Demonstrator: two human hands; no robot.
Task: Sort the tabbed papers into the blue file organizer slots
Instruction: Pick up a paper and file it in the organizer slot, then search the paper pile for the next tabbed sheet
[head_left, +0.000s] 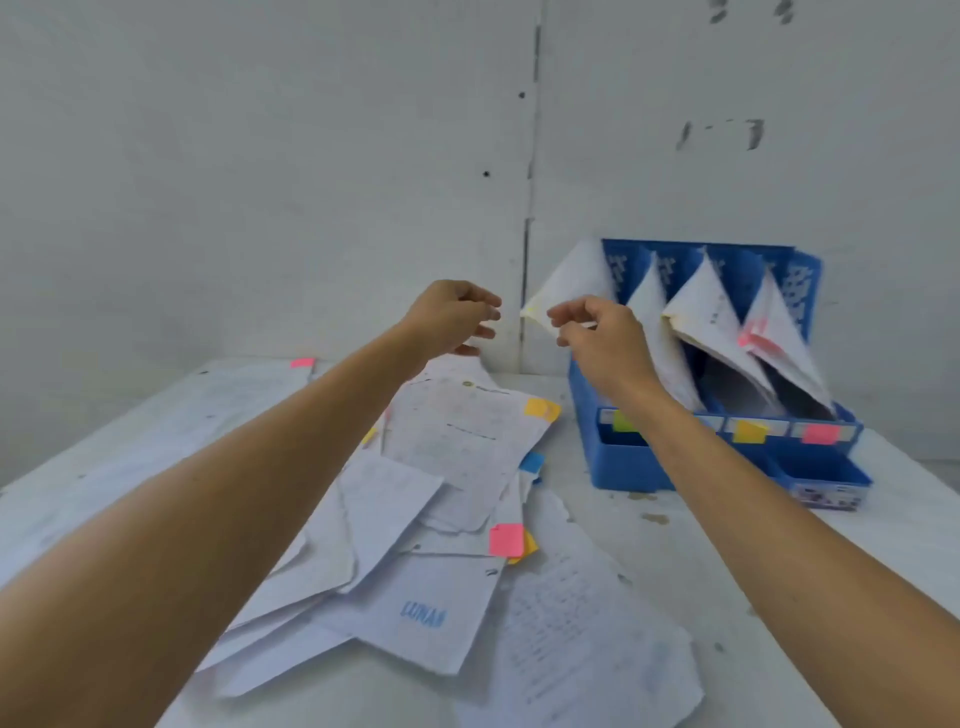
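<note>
White surface (779, 561) fills the lower frame, grey wall (260, 156) behind it. Loose pile of tabbed papers (415, 519) sprawls across the middle of the surface, overlapping, with pink, orange and blue tabs sticking out on its 3 o'clock edge; one sheet at 6 o'clock carries blue printed lettering. Single sheet with a pink tab (302, 362) lies apart at 10 o'clock from the pile. Blue file organizer (628, 467) stands at 2 o'clock from the pile, back against the wall, four slots holding leaning papers; front labels show a green tab, an orange tab (750, 431) and a pink tab (821, 434), one label hidden by the forearm. Both bare arms reach forward. Right hand (605, 340) is in front of the organizer's leftmost slot, fingers pinched on the lower corner of the sheet (571, 280) standing in that slot; a yellowish tab shows at that corner. Left hand (452, 317) hovers at 9 o'clock from the right hand, near but apart, fingers loosely curled, holding nothing.
</note>
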